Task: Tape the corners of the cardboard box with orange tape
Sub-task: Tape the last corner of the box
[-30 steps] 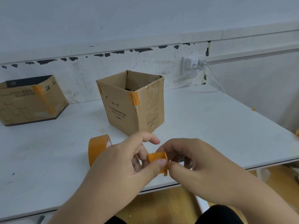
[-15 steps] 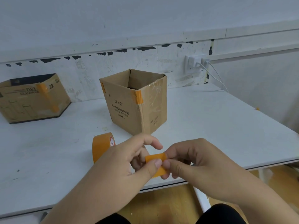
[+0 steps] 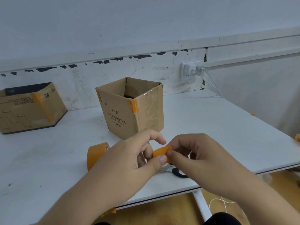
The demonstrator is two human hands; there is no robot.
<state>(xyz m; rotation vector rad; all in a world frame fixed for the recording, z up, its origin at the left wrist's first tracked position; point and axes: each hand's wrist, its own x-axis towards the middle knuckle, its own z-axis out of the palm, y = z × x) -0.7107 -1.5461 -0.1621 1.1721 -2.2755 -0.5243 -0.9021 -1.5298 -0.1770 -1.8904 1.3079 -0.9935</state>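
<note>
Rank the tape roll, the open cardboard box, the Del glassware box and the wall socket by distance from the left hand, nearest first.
From the left hand:
1. tape roll, just left of it.
2. open cardboard box, behind it.
3. Del glassware box, far left.
4. wall socket, back right on the wall.

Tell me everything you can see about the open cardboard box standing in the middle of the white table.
The brown cardboard box stands upright on the white table, open at the top, its inside dark. One vertical corner faces the camera. A short piece of orange tape wraps the top of that corner; another orange strip sits at the top of the left corner. Dark printed characters mark the left face; wrinkled clear tape shines on the right face. Neither hand touches it.
</note>
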